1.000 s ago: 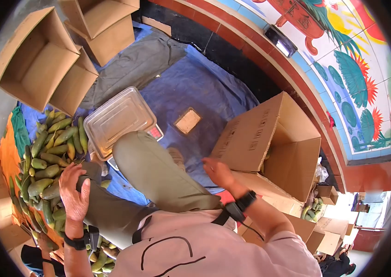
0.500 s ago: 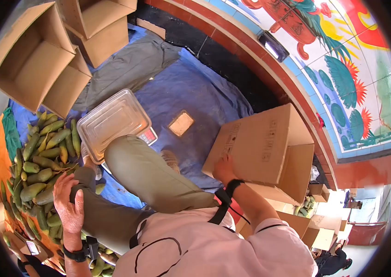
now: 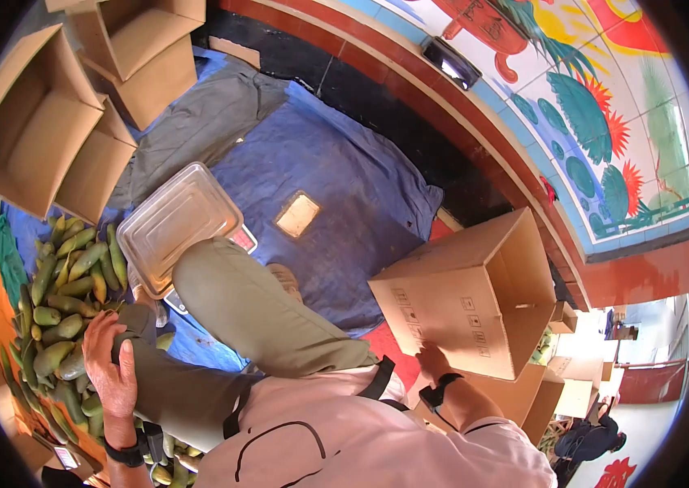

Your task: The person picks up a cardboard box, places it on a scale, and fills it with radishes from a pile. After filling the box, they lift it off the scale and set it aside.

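My left hand (image 3: 111, 364) hovers by my left knee, fingers spread and holding nothing. To its left lies a heap of green, elongated fruits or vegetables (image 3: 60, 332), some of them yellowish. My right hand (image 3: 434, 359) is at the lower edge of an open cardboard box (image 3: 452, 305) on my right, and it appears to grip it; the fingertips are hard to make out. The box has printed symbols on its side and stands tilted. In front of my knees a metal tray (image 3: 182, 224) sits on a scale with a lit display (image 3: 244, 238).
A blue tarp (image 3: 336, 171) covers the floor, with a pale rectangular patch (image 3: 297, 215) on it. Open cardboard boxes (image 3: 35, 134) stand at the far left. A tiled, painted wall (image 3: 580, 122) runs along the right. Further boxes and a person (image 3: 588, 439) are at lower right.
The cardboard box has moved toward me and turned, with my right hand moving along it toward my body. My left hand stays open near my knee. The whole view has shifted slightly.
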Demonstrator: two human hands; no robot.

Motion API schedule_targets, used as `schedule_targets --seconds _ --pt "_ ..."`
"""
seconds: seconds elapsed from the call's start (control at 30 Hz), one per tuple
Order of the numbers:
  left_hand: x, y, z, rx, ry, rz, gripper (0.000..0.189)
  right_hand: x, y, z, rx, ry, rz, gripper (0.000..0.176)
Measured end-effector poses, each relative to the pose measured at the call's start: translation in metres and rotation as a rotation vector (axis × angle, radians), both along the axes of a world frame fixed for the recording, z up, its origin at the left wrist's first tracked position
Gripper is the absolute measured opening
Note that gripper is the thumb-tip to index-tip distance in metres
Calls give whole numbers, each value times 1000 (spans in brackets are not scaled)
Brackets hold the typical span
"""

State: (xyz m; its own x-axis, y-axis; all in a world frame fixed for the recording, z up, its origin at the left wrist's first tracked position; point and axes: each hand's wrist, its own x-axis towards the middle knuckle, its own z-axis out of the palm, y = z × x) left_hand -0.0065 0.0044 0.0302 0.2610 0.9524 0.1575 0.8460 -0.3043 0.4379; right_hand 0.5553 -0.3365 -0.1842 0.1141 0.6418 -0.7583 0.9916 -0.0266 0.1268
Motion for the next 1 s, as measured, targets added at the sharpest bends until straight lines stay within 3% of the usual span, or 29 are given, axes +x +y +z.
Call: schedule_targets --seconds 0.07,0.1,0.17,0.2,0.27,0.3,0.43,0.5,0.6,0.73,0.9,1.0 --pt "0 -2 -1 -6 -28 15 46 -5 25 25 -188 -89 -403 27" --pt "0 -2 -1 2 -25 22 46 -3 26 24 6 -112 -537 28" --pt "-2 -2 -4 5 -24 17 46 35 16 -61 129 -167 -582 30" --pt "-2 -1 -5 8 -17 26 46 27 52 -37 110 -73 -343 29" --pt "1 -1 -4 16 -24 29 45 -8 120 -6 454 121 -382 24" --pt "1 -1 -4 14 -27 34 45 -24 157 9 457 144 -413 23" --pt "-2 -3 -8 31 -12 57 46 -21 216 -16 395 -42 -289 25" --pt "-3 -4 -6 31 10 52 41 -14 221 -22 291 -299 -72 29" --pt "2 -5 -5 16 17 75 41 -8 206 -42 226 -514 -7 32" --pt "1 -2 -4 4 29 108 47 14 190 -57 156 -585 117 33" --pt "7 6 -1 -24 18 122 47 29 170 -50 109 -472 48 30" --pt "13 8 0 -28 26 106 46 36 146 -40 55 -567 38 29"
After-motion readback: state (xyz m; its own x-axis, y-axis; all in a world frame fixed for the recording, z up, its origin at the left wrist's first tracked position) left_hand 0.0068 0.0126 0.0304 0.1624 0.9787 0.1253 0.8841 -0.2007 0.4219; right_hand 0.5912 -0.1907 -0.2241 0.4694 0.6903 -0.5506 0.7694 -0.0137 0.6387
